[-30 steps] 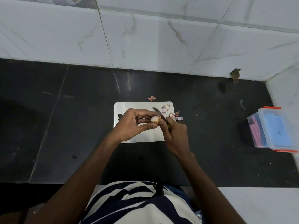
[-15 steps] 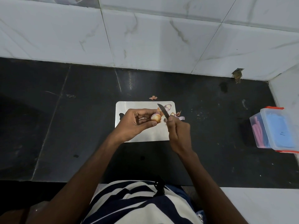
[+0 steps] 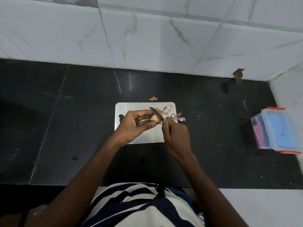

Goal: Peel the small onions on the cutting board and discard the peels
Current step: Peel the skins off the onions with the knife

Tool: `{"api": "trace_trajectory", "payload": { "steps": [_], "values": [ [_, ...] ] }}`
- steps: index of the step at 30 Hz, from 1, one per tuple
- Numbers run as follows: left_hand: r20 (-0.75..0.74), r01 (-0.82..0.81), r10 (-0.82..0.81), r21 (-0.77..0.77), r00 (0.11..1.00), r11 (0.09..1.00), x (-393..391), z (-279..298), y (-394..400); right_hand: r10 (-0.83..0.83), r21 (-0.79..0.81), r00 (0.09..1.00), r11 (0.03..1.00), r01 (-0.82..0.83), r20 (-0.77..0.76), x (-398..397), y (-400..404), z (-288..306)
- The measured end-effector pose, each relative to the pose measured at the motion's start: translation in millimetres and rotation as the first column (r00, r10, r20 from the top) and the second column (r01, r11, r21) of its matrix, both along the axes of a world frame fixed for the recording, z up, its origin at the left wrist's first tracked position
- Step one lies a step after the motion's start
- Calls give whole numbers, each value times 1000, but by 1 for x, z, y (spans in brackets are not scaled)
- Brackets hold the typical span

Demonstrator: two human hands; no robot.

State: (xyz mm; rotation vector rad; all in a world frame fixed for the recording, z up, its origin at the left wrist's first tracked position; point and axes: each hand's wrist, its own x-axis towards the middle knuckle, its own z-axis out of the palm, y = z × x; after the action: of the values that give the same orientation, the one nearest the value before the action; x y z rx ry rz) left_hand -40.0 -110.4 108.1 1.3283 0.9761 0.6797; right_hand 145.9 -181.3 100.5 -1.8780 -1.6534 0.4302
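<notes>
Person peeling a small onion [image 3: 155, 119] with a knife [image 3: 156, 113], held just above the cutting board [image 3: 131, 108].

Left of the board: bare dark surface [image 3: 65, 128]. Over the board, left hand [image 3: 134, 125] palm-up-ish, wrist bent, fingers [image 3: 142, 113] and thumb pinching the onion so its skin faces the blade. Right hand [image 3: 176, 136] clenched round the knife handle, thumb up near the blade, probably to trap the skin and pull it. Peeled onions [image 3: 168, 109] and loose peels [image 3: 179, 118] sit at the board's far right corner, kept aside, not yet discarded; one peel [image 3: 153, 98] lies beyond the board's far edge. Well right of the board: plastic box [image 3: 277, 130] by the wall.
</notes>
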Motion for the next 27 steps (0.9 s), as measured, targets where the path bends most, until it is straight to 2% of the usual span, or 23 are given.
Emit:
{"api": "trace_trajectory", "payload": {
  "steps": [4,7,10,12,20,23,27],
  "values": [
    [-1,4,-4,6,1000,1000,-2,1,1,-94,-33,979,994,102,181,-3,3,2],
    [-14,-9,9,19,1000,1000,-2,1,-2,-182,-26,972,982,187,152,7,9,3],
    [-9,-42,42,22,999,999,-4,-2,-3,-53,37,989,998,48,138,9,5,7],
    [-7,-44,44,31,999,999,-6,-3,-2,36,6,983,999,-37,180,6,1,9],
    [-63,16,-13,50,998,999,-8,-2,-1,122,-20,947,992,-122,296,16,0,6],
    [-85,37,-32,61,996,997,-8,-2,0,101,0,925,994,-109,366,18,2,2],
    [-104,3,3,57,995,998,-5,-5,1,-21,79,891,997,-16,454,10,3,-6]
  ]
}}
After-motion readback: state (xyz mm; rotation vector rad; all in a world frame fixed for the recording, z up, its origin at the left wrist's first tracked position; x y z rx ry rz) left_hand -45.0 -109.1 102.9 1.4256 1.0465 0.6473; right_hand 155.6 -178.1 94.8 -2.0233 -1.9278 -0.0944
